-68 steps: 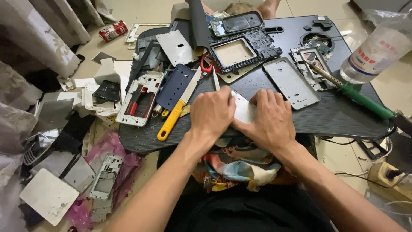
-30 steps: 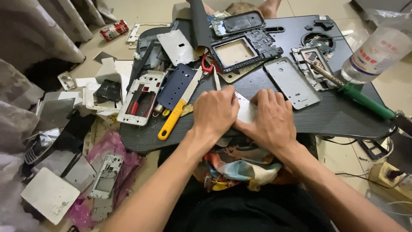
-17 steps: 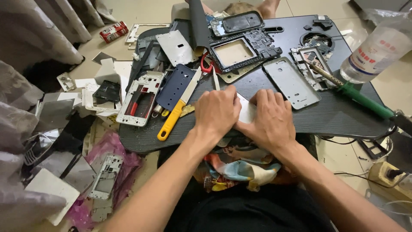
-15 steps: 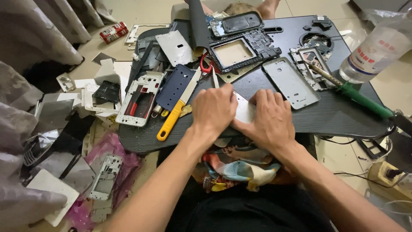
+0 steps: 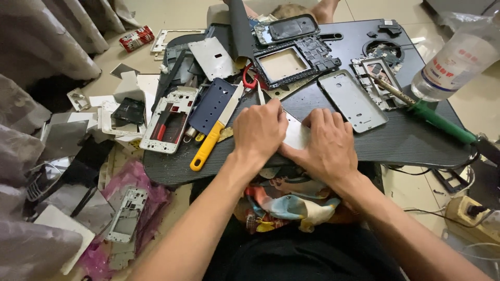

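Little is changing from the earlier frames: both hands are staying pressed together over the same thin, pale grey metal plate [image 5: 297, 136] near the front edge of the dark oval work board [image 5: 396, 143]. The left hand [image 5: 259, 131] is curling over the plate's left end, gripping it; the right hand [image 5: 327, 144] is clasping its right side. Just left of the left hand, a yellow-handled knife [image 5: 214, 136] is lying at an angle. Beside the right hand a silver phone back cover [image 5: 352, 100] is resting flat. Bare board is lying open to the right, below a green-handled soldering iron [image 5: 436, 118].
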